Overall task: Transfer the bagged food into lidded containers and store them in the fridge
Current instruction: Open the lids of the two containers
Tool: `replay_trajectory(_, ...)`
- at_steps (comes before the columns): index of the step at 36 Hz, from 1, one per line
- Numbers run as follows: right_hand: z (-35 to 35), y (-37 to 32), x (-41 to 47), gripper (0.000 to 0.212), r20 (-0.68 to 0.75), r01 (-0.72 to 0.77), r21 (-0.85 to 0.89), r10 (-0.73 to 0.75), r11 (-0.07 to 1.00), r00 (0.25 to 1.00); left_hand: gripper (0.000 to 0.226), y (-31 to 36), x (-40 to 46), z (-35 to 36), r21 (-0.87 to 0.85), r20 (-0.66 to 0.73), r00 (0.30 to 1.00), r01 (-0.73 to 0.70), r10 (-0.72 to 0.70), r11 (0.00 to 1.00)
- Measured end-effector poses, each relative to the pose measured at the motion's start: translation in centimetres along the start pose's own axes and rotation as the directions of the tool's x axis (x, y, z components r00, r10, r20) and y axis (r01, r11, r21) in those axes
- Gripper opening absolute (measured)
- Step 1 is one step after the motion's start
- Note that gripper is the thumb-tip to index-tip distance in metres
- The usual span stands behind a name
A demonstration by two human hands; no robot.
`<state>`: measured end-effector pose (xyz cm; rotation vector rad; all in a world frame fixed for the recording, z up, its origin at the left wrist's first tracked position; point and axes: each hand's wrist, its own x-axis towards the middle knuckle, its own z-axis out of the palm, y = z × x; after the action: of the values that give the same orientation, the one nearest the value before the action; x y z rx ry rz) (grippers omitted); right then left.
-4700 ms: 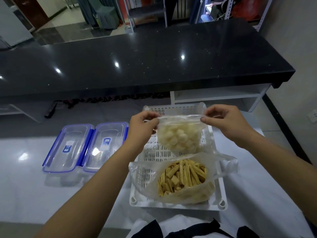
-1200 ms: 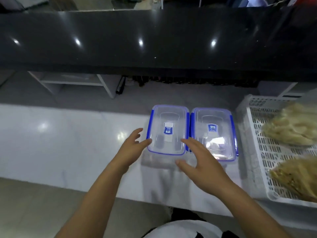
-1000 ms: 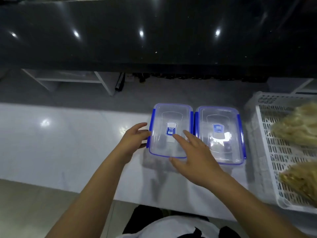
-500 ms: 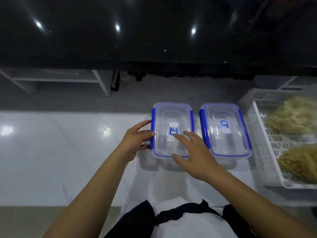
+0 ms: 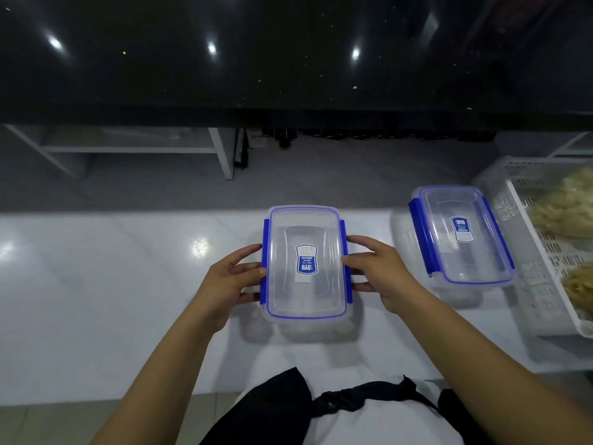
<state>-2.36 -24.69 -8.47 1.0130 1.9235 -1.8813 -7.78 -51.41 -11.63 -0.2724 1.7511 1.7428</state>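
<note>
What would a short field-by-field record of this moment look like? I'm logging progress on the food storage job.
surface: white counter
near container: lid on, blue side latches, appears empty
left hand: fingers on its left latch
right hand: fingers on its right latch
second container: lid on, untouched, to the right
white basket: far right, beside the second container
bagged food: two bags in the basket, not yet transferred
fridge: not in view
</note>
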Motion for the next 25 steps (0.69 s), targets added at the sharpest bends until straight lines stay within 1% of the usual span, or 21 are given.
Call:
replay_trajectory(6,-0.7,0.2,0.3,0.036,0.066,-0.081,0.076,0.076,0.994,0.995,0.047,0.2,0.6,-0.9,0.007,0.048,0.999,0.016,-0.016,1.0)
replay_trajectory(12,-0.6,0.5,0.3,0.031,0.036,-0.057,0.061,0.055,0.997,0.998,0.045,0.2,1.1,-2.0,0.012,0.115,0.992,0.05,-0.051,0.999)
replay_trajectory(19,-0.9,0.5,0.7,0.03,0.056,-0.064,0.031,0.062,0.997,0.996,0.042,0.1,1.2,-2.4,-0.028,0.132,0.987,0.093,-0.089,0.995)
replay_trajectory(22,-1.3,0.9,0.9,0.031,0.079,-0.096,0.067,0.09,0.993,0.993,0.04,0.0,0.9,-2.4,-0.042,0.092,0.991,0.097,-0.093,0.994)
replay_trajectory(25,-1.6,1.5,1.0,0.032,0.09,-0.103,0.094,0.095,0.99,0.991,0.039,0.1,0.5,-1.9,-0.043,-0.03,0.998,0.061,-0.062,0.997)
